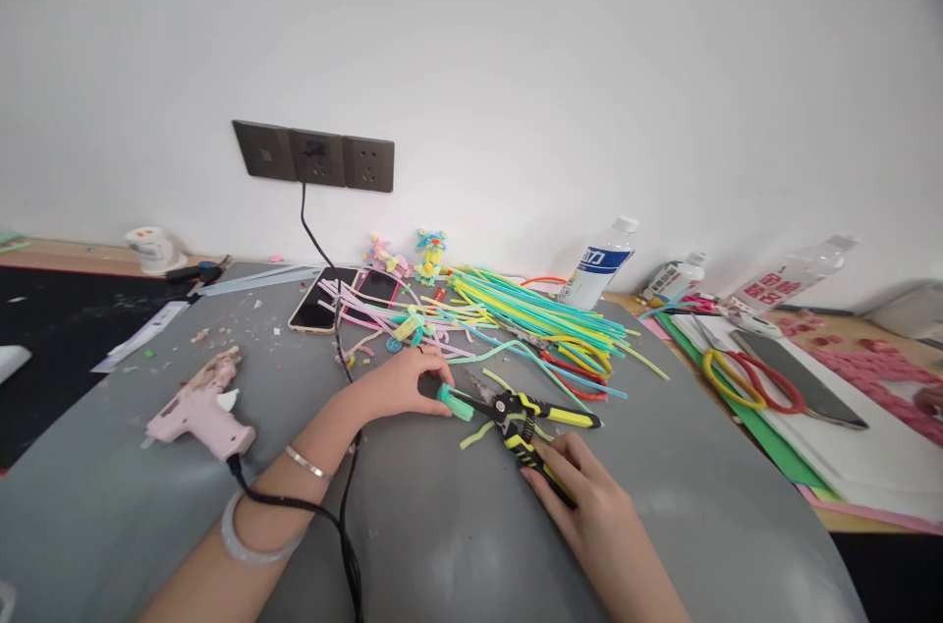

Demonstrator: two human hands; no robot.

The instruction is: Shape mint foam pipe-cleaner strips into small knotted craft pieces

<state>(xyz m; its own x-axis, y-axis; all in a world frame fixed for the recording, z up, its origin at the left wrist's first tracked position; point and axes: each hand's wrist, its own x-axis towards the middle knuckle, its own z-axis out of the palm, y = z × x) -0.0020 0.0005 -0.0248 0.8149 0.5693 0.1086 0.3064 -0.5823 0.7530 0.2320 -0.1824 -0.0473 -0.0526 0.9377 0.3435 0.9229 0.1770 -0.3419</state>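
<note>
Green coil (455,402) at left hand (398,385), beside pliers (526,419)

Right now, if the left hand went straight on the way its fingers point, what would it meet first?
Past the green fuzzy piece it pinches, the left hand would probably first meet the head of the pliers, lying close beyond, though depth is unclear.

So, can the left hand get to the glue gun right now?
Probably yes: the glue gun lies uncovered near the left hand, though that hand pinches a green piece.
</note>
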